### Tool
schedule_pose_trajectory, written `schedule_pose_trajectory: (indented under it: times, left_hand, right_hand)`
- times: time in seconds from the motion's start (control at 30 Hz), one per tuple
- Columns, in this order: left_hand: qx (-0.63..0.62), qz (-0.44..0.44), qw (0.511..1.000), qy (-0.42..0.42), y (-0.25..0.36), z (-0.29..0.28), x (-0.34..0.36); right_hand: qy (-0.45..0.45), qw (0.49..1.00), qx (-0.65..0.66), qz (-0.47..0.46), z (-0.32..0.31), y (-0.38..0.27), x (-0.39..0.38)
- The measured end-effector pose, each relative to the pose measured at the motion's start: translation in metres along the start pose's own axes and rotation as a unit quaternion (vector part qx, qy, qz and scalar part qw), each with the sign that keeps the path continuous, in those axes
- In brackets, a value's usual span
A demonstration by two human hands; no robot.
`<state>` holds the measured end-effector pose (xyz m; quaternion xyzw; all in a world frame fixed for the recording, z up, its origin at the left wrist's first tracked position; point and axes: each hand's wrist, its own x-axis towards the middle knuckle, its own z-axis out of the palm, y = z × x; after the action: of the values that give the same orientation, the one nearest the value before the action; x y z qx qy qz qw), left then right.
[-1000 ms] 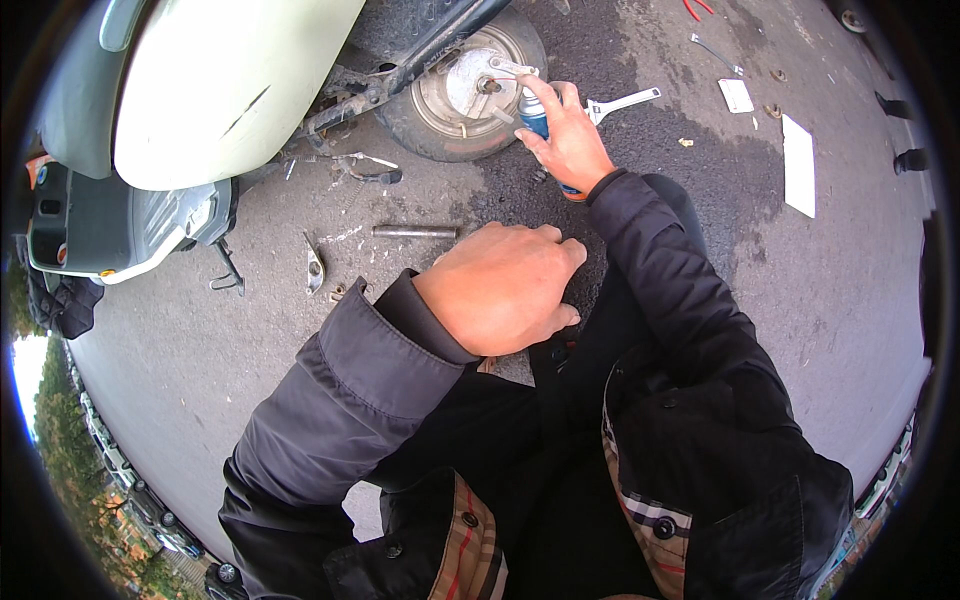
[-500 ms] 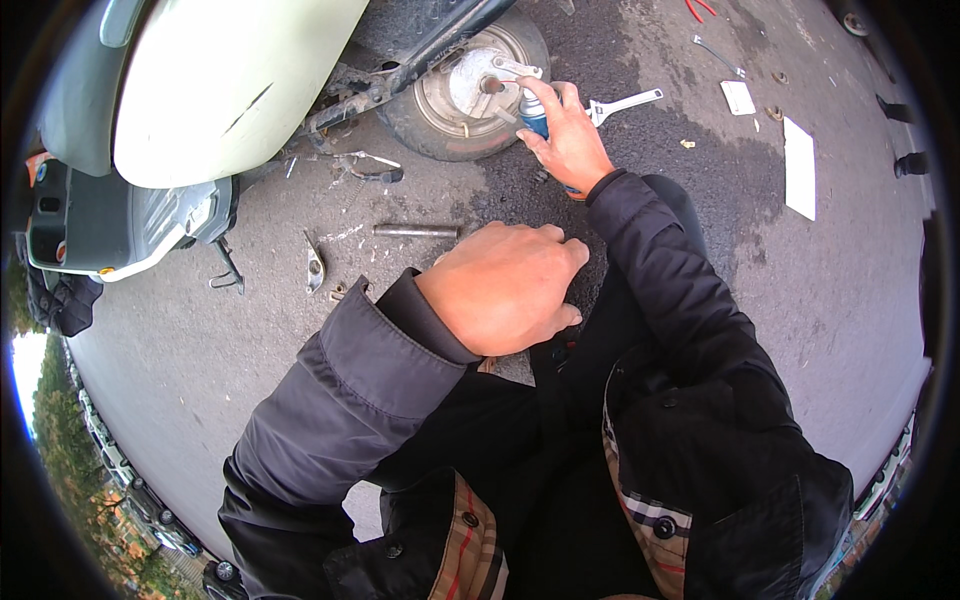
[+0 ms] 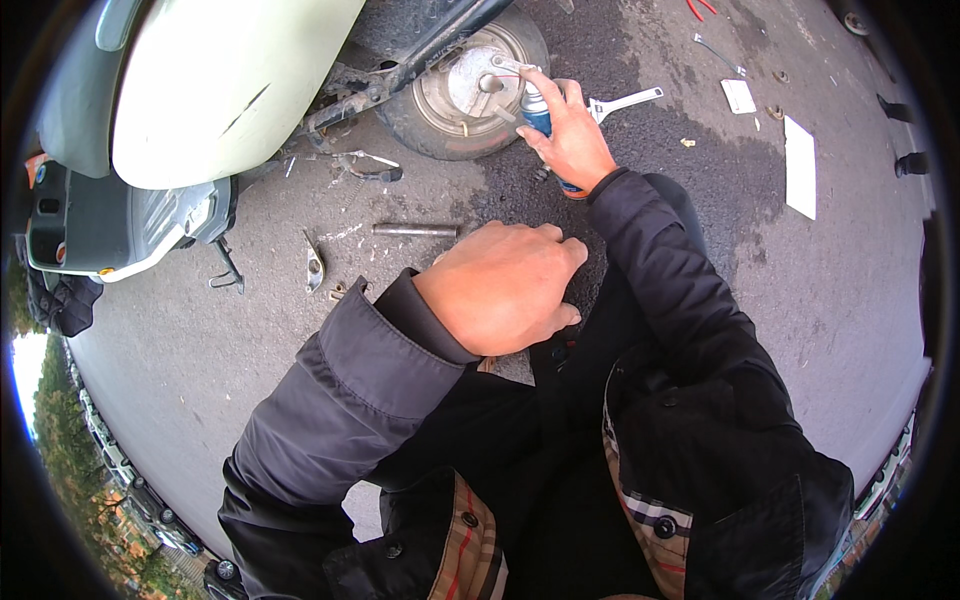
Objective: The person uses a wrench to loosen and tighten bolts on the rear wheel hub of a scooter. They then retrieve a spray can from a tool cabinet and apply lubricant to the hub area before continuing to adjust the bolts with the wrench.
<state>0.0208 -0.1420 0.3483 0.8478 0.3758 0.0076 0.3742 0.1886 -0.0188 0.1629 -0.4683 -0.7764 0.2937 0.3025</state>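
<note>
My right hand (image 3: 577, 140) is wrapped round a blue spray can (image 3: 537, 116), its index finger on the top. A thin red straw runs from the can's top toward the hub (image 3: 468, 82) of a scooter wheel (image 3: 425, 128). Just beyond that hand, an adjustable wrench (image 3: 630, 102) lies on the asphalt. Back up, my left hand (image 3: 505, 285) is held low in front of me with bent fingers. Their tips are hidden, so anything inside them cannot be made out. Nearest to it is a metal rod (image 3: 415, 230) on the ground.
The pale scooter (image 3: 215, 90) fills the upper left. Small metal parts, including a bracket (image 3: 315, 268), lie left of my left hand. Red-handled pliers (image 3: 700, 8), a thin tool (image 3: 720, 55) and white sheets (image 3: 800, 168) are scattered at the right. Dark wet patches mark the asphalt.
The spray can has shifted slightly in my right hand, with more of its body and its lower end showing. Its red straw now shows against the hub. My left hand has barely moved.
</note>
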Motion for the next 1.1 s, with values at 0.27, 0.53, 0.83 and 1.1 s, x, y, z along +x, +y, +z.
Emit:
schedule_pose_trajectory:
  times: [0.27, 0.53, 0.83, 1.1]
  left_hand:
    - [-0.014, -0.024, 0.999, -0.035, 0.004, -0.002, 0.001]
    - [-0.024, -0.031, 0.998, -0.051, 0.008, -0.003, 0.001]
    - [-0.017, -0.047, 0.995, -0.081, 0.003, -0.001, 0.001]
    - [-0.041, -0.036, 0.997, -0.047, -0.002, 0.005, 0.002]
  right_hand:
    - [0.128, 0.991, 0.022, 0.043, -0.032, 0.027, 0.011]
    - [0.274, 0.945, 0.053, 0.169, -0.131, 0.131, -0.007]
    - [0.443, 0.824, -0.121, 0.332, -0.229, 0.281, -0.145]
    - [0.436, 0.774, -0.162, 0.43, -0.234, 0.328, -0.222]
